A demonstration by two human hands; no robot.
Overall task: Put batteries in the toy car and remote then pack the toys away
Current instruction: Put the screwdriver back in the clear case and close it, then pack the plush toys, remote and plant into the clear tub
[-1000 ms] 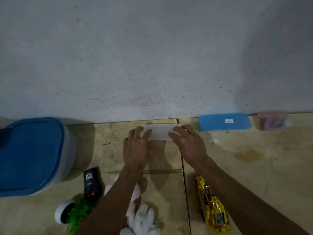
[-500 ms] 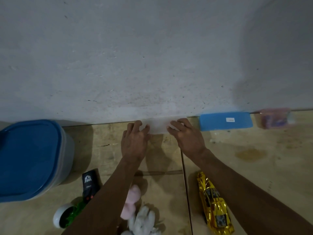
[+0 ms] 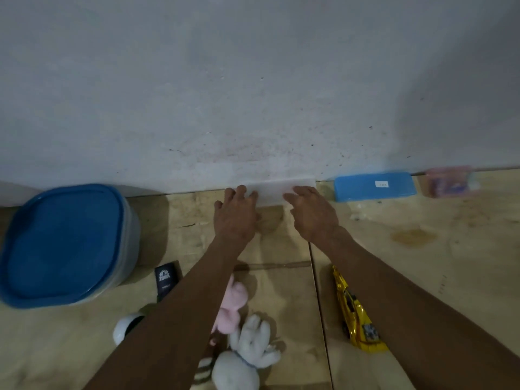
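Gold toy car (image 3: 355, 313) lies on the wooden table (image 3: 450, 263) at about 5 o'clock from frame centre, nose toward the wall, just right of the seam between boards, partly under the right forearm; black remote (image 3: 166, 280) lies at 7 o'clock, partly hidden by the left forearm. Both hands reach to 12 o'clock of the table: left hand (image 3: 235, 215) and right hand (image 3: 312, 213) rest palm-down with fingers spread loosely on a translucent white box (image 3: 274, 191) that sits against the grey wall (image 3: 253, 94); fingertips touch its top and near edge, no closed grasp visible. Blue flat case (image 3: 374, 187) sits at 3 o'clock of the white box, just beside it, a blurred pink packet (image 3: 448, 181) further right. Big blue-lidded container (image 3: 63, 243) at 9 o'clock. Near edge: pink plush (image 3: 233, 308) and grey plush bunny (image 3: 247, 353) touching at 6 o'clock, white round pot (image 3: 126, 329) at 7 o'clock, mostly hidden by the left arm
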